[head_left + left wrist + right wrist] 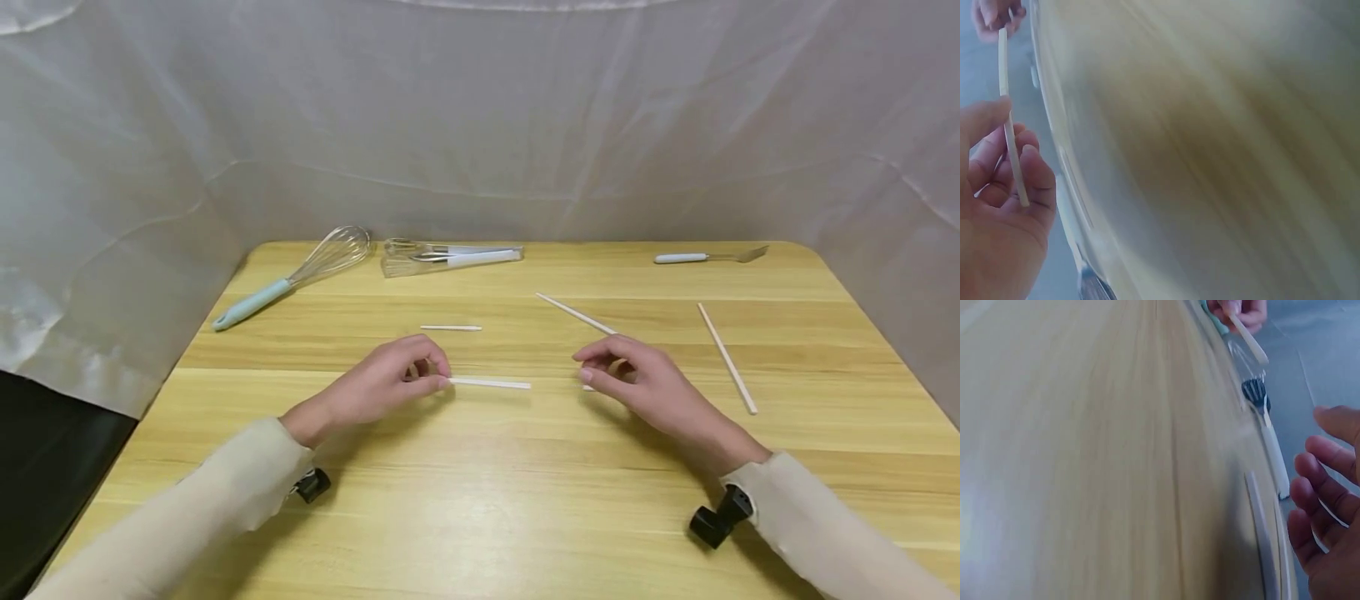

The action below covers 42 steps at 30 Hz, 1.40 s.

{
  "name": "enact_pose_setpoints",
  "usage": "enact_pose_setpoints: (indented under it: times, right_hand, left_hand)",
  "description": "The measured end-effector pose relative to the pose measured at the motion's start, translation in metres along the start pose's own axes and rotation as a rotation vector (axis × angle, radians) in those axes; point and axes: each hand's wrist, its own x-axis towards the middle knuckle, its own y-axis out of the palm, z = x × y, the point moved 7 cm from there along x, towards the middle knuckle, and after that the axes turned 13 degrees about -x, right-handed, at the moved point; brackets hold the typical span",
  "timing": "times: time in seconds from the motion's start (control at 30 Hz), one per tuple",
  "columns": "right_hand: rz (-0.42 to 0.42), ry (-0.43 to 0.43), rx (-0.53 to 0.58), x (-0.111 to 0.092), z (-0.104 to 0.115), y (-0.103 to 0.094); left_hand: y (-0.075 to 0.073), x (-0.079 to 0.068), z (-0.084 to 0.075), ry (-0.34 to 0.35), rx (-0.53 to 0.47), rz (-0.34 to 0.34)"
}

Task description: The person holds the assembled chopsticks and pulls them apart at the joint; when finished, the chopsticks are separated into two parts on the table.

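My left hand [397, 375] pinches a thin white chopstick [491, 383] between thumb and fingertips. Its free length points right, toward the other hand. In the left wrist view this chopstick [1003, 69] passes under the thumb, its near end lying against the curled fingers. My right hand [648, 383] hovers with loosely bent fingers, thumb apart from them. The right wrist view shows that hand [1335, 487] with nothing in its fingers. A short white piece [588, 388] shows just by the right thumb, mostly hidden. Behind the right hand lies another white chopstick [573, 312], partly covered by it.
A short white stick [450, 327] lies beyond the left hand, a long one [727, 358] to the right. Along the back edge are a whisk [277, 287], a white-handled tongs-like utensil [483, 257] and a small metal-headed utensil [681, 258]. Fabric walls [480, 125] surround the table.
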Motion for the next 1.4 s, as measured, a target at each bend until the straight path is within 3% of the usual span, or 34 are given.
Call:
enact_pose_setpoints:
  times: [0.2, 0.33, 0.63, 1.4]
  right_hand:
    - [0.047, -0.050, 0.077, 0.003, 0.021, 0.008]
    - [0.098, -0.039, 0.107, 0.003, 0.027, 0.014]
    - [0.140, -0.045, 0.109, 0.002, 0.032, 0.023]
    - [0.115, -0.034, 0.136, 0.002, 0.033, 0.025]
  left_hand:
    - [0.021, 0.013, -0.017, 0.051, 0.010, 0.023]
    - [0.032, 0.019, -0.025, 0.078, 0.013, 0.035]
    - [0.043, 0.029, -0.039, 0.112, 0.021, 0.023]
    - [0.062, 0.040, -0.048, 0.052, -0.026, 0.024]
